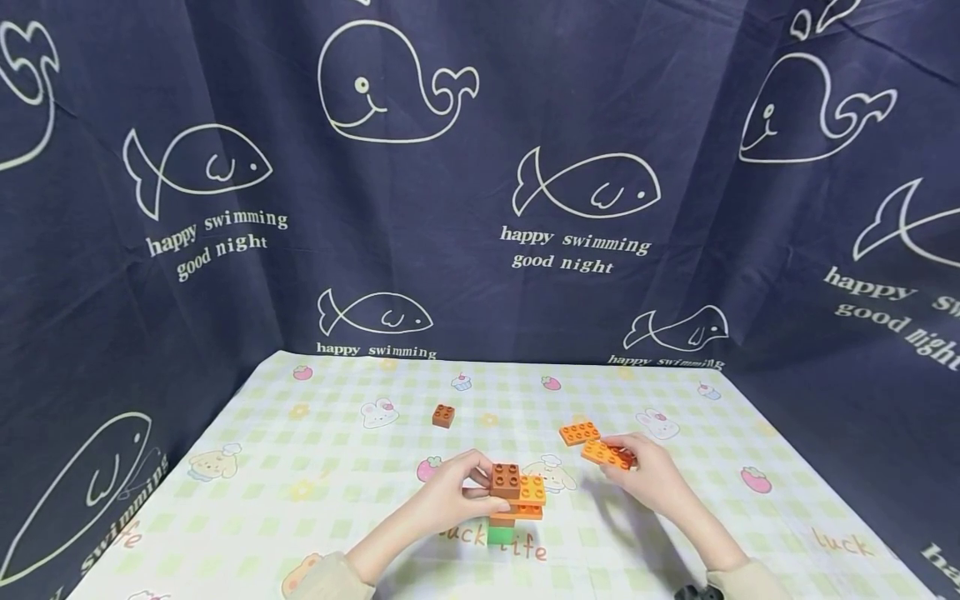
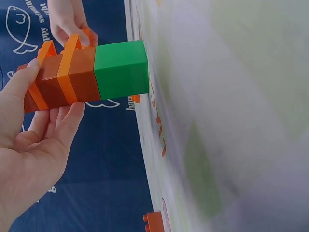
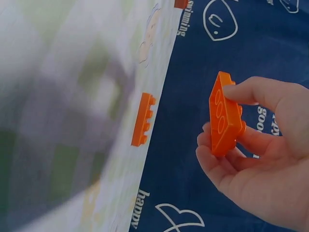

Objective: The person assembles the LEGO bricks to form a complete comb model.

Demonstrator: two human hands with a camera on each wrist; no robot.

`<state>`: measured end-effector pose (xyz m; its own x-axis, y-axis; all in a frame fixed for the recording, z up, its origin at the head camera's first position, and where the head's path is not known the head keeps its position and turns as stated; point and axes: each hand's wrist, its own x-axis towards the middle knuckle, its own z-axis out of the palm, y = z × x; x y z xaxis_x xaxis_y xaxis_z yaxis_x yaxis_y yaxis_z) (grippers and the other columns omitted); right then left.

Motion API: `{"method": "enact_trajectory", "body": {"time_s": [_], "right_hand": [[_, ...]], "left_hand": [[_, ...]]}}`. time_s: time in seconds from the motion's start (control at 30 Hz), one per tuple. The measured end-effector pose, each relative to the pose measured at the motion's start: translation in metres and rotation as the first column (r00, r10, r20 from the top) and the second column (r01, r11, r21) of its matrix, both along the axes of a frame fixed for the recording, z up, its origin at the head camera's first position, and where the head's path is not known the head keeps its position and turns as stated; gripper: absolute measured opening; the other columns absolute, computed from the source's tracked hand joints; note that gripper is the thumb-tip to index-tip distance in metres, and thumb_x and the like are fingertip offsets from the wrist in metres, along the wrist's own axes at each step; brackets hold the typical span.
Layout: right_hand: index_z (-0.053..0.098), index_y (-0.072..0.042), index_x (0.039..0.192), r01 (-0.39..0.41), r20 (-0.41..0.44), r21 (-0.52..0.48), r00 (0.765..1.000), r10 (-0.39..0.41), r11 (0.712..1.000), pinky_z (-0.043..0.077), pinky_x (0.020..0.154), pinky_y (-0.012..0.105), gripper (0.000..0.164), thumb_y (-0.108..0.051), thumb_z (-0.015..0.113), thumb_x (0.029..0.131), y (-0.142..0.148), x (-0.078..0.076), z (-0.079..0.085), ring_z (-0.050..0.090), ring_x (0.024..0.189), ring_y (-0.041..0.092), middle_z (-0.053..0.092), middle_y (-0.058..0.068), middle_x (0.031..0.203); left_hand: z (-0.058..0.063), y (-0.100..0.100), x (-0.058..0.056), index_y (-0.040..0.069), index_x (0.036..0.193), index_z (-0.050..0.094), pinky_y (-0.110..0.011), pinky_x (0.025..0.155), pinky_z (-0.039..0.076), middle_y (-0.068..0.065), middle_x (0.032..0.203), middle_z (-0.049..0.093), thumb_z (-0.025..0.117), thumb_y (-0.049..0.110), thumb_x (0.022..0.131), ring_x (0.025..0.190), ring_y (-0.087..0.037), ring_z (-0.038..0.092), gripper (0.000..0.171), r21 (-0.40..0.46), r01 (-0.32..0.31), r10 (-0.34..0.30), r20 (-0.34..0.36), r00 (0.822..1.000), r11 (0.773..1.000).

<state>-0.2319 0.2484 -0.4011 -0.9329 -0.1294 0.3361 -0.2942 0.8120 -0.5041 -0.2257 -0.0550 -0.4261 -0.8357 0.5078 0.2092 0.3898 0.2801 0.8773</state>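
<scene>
The left hand [image 1: 452,490] pinches a brown-orange-green plastic-brick tower [image 1: 519,500], likely steadying it, while the right hand [image 1: 643,472] pinches a flat orange plastic brick [image 3: 226,116].

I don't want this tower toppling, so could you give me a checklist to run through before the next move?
1. Left hand steadies the brick tower: ok, thumb and fingers grip its upper part.
2. Right hand has a secure orange plate: ok, pinched between thumb and fingers.
3. Held plate is studs up: ok, the head view shows its studs.
4. Top brown brick is uncovered: ok, four studs show.
5. Held plate is over the tower: not ok, it is off to the right, near the loose orange plate.
6. Every joint is fully pressed: cannot tell.
</scene>
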Motion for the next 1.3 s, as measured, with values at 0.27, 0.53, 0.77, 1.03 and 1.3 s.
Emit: {"method": "enact_trajectory", "body": {"time_s": [0.27, 0.53, 0.77, 1.03, 1.3], "right_hand": [[0.065, -0.002, 0.112, -0.074, -0.013, -0.008, 0.997, 0.074, 0.997, 0.051, 0.076, 0.029, 0.04, -0.012, 0.075, 0.075, -0.011, 0.002, 0.004, 0.059, 0.089, 0.019, 0.066, 0.011, 0.104], [0.066, -0.004, 0.112, -0.127, -0.025, 0.001, 0.992, 0.127, 0.992, 0.052, 0.082, 0.037, 0.039, -0.011, 0.074, 0.075, -0.022, 0.007, 0.008, 0.06, 0.093, 0.021, 0.065, 0.005, 0.102], [0.066, -0.004, 0.111, -0.15, -0.043, -0.001, 0.988, 0.15, 0.989, 0.052, 0.077, 0.028, 0.038, -0.009, 0.073, 0.074, -0.028, 0.009, 0.011, 0.059, 0.089, 0.017, 0.065, 0.005, 0.103], [0.067, -0.009, 0.113, -0.182, -0.083, 0.003, 0.98, 0.182, 0.983, 0.054, 0.079, 0.032, 0.038, -0.012, 0.074, 0.076, -0.034, 0.01, 0.013, 0.061, 0.095, 0.021, 0.065, 0.004, 0.108], [0.066, -0.013, 0.116, -0.186, -0.07, -0.006, 0.98, 0.185, 0.982, 0.052, 0.087, 0.045, 0.039, -0.016, 0.075, 0.077, -0.04, 0.014, 0.02, 0.061, 0.102, 0.026, 0.065, 0.005, 0.112]], "left_hand": [[0.0, 0.0, -0.001, 0.011, 0.097, 0.055, -0.015, 0.083, 0.052, -0.001, 0.101, 0.058, 0.076, 0.021, 0.079, 0.095, -0.008, 0.059, 0.029, 0.004, 0.003, -0.003, -0.01, 1.0, 1.0], [0.0, -0.001, -0.001, 0.01, 0.096, 0.055, -0.014, 0.082, 0.052, 0.0, 0.1, 0.058, 0.076, 0.021, 0.079, 0.094, -0.007, 0.059, 0.029, 0.007, 0.002, -0.002, -0.011, 1.0, 1.0], [-0.001, -0.002, -0.001, 0.009, 0.097, 0.055, -0.017, 0.082, 0.054, 0.0, 0.1, 0.058, 0.075, 0.025, 0.08, 0.093, -0.007, 0.059, 0.031, 0.009, 0.022, -0.021, -0.074, 0.997, 1.0], [0.001, -0.001, -0.001, 0.008, 0.097, 0.056, -0.017, 0.083, 0.053, -0.003, 0.102, 0.059, 0.076, 0.018, 0.078, 0.095, -0.012, 0.06, 0.029, 0.024, 0.005, -0.004, -0.018, 1.0, 1.0], [0.0, -0.001, -0.001, 0.011, 0.097, 0.057, -0.015, 0.082, 0.053, -0.001, 0.102, 0.06, 0.076, 0.021, 0.078, 0.095, -0.009, 0.06, 0.029, 0.005, 0.001, -0.001, -0.024, 1.0, 1.0]]}}
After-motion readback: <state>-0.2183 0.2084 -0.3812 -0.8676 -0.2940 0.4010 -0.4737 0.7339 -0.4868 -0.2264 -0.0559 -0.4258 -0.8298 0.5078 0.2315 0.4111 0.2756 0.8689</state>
